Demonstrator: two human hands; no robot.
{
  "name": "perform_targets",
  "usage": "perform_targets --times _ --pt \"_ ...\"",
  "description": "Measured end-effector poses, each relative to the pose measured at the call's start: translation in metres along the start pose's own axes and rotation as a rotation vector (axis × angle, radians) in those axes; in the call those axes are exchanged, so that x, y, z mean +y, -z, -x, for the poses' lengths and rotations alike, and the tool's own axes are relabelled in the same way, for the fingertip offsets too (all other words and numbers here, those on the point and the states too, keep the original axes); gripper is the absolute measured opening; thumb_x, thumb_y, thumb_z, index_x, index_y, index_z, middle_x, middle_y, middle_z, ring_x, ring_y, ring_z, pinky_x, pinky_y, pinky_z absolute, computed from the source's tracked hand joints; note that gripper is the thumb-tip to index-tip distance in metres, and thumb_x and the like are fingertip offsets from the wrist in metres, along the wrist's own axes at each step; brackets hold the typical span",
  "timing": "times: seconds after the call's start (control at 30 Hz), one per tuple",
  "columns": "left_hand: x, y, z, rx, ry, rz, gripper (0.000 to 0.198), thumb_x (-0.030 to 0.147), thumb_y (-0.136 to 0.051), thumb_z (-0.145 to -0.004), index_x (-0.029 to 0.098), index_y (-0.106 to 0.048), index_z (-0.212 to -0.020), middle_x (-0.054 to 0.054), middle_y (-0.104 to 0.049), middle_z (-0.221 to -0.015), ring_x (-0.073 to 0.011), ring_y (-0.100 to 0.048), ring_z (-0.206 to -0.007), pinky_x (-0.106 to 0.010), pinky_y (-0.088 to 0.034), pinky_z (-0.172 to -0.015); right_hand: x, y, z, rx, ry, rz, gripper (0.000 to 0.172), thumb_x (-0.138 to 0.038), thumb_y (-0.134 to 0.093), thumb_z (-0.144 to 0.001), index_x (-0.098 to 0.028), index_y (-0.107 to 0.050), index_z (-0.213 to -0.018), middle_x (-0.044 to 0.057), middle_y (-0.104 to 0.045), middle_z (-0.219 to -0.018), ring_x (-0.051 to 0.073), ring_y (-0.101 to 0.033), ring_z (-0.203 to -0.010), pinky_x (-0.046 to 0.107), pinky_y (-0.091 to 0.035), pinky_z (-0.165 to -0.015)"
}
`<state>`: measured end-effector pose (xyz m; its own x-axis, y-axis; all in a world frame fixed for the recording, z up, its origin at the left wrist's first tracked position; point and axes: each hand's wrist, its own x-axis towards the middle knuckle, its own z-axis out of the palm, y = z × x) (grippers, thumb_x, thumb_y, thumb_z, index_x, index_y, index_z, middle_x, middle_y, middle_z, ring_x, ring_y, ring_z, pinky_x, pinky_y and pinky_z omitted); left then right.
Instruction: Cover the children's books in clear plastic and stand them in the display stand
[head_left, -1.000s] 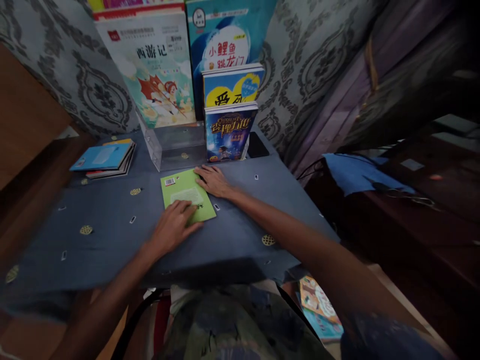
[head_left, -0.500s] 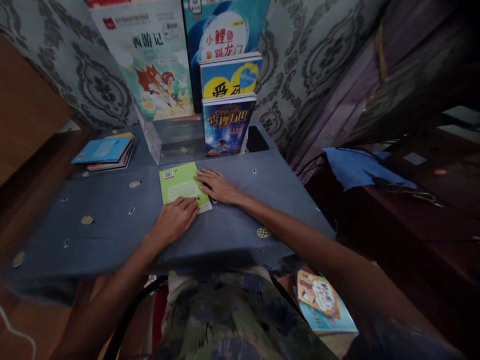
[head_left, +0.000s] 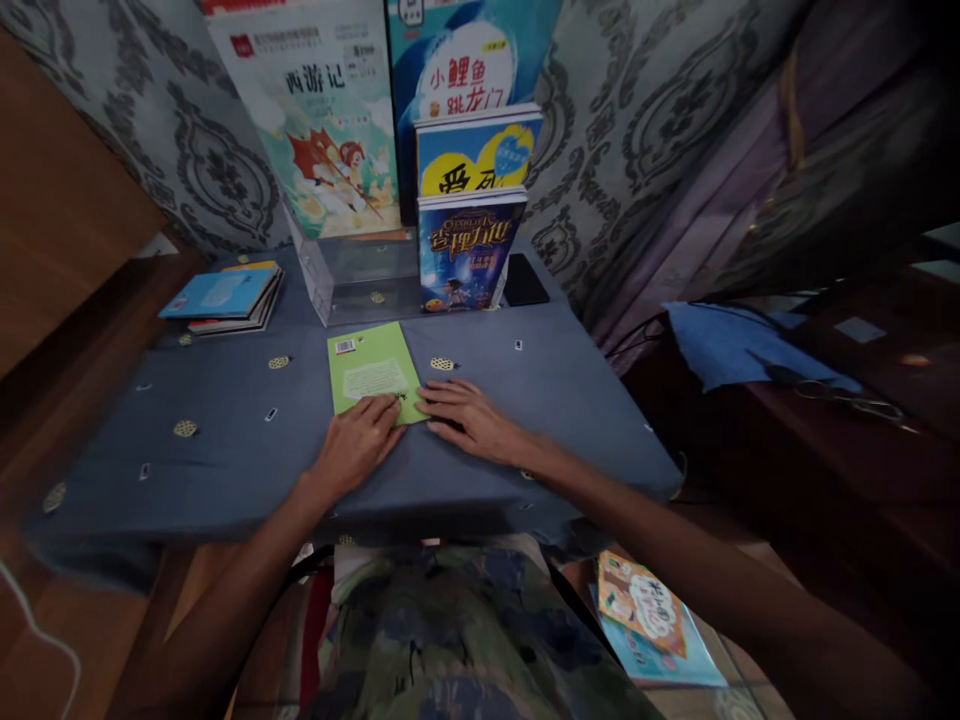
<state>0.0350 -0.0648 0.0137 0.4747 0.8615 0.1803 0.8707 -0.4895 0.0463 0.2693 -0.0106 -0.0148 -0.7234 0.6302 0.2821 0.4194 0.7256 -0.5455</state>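
A thin green book (head_left: 375, 365) lies flat on the cloth-covered table, with a barcode at its upper left and a pale text panel in the middle. My left hand (head_left: 364, 440) is at its lower edge, fingers bent together over the cover and thumb by the edge. At the lower right corner, my right hand (head_left: 476, 420) rests palm down with fingers stretched out, their tips touching the book.
Behind the book, a clear acrylic stand (head_left: 322, 290) and upright books, including a dark blue one (head_left: 469, 255). A small book stack (head_left: 225, 298) lies left, a black phone (head_left: 525, 280) right. More books (head_left: 652, 620) are below the table; scissors (head_left: 847, 400) lie at far right.
My right hand has slid from the book's upper right side down to its lower right corner. The page edge that showed under the lower right corner is now covered. My left hand stays put.
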Motion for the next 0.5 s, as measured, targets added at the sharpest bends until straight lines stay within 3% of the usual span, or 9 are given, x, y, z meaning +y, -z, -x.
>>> perform_targets --times 0.2,0.33,0.5 --pt "-0.027 -0.007 0.024 0.035 -0.049 0.032 0.045 0.042 -0.050 -0.101 0.020 -0.052 -0.140 -0.013 -0.055 -0.148 -0.0271 -0.049 -0.139 -0.047 -0.039 -0.116 -0.004 -0.002 0.005 -0.040 0.000 0.079 0.040 -0.033 -0.058 -0.100 -0.025 -0.059 -0.139 0.010 -0.055 -0.148 0.027 -0.044 -0.144 0.056 -0.032 -0.118" --pt "-0.050 -0.010 0.047 0.017 0.034 0.021 0.073 0.056 -0.050 -0.098 0.018 -0.029 -0.157 -0.018 -0.036 -0.161 -0.0308 -0.031 -0.151 -0.051 -0.033 -0.120 -0.008 -0.001 0.004 -0.047 0.006 0.097 0.041 -0.037 -0.058 -0.100 -0.024 -0.059 -0.139 0.011 -0.057 -0.147 0.027 -0.046 -0.142 0.056 -0.033 -0.117" --pt "-0.048 -0.004 0.077 -0.018 -0.084 0.018 0.099 0.070 -0.055 -0.088 0.019 -0.011 -0.161 -0.019 -0.031 -0.162 -0.0323 -0.028 -0.152 -0.051 -0.029 -0.121 -0.033 -0.006 0.029 -0.057 0.083 0.126 0.048 -0.043 -0.063 -0.096 -0.021 -0.058 -0.138 0.014 -0.060 -0.143 0.029 -0.051 -0.137 0.057 -0.035 -0.117"
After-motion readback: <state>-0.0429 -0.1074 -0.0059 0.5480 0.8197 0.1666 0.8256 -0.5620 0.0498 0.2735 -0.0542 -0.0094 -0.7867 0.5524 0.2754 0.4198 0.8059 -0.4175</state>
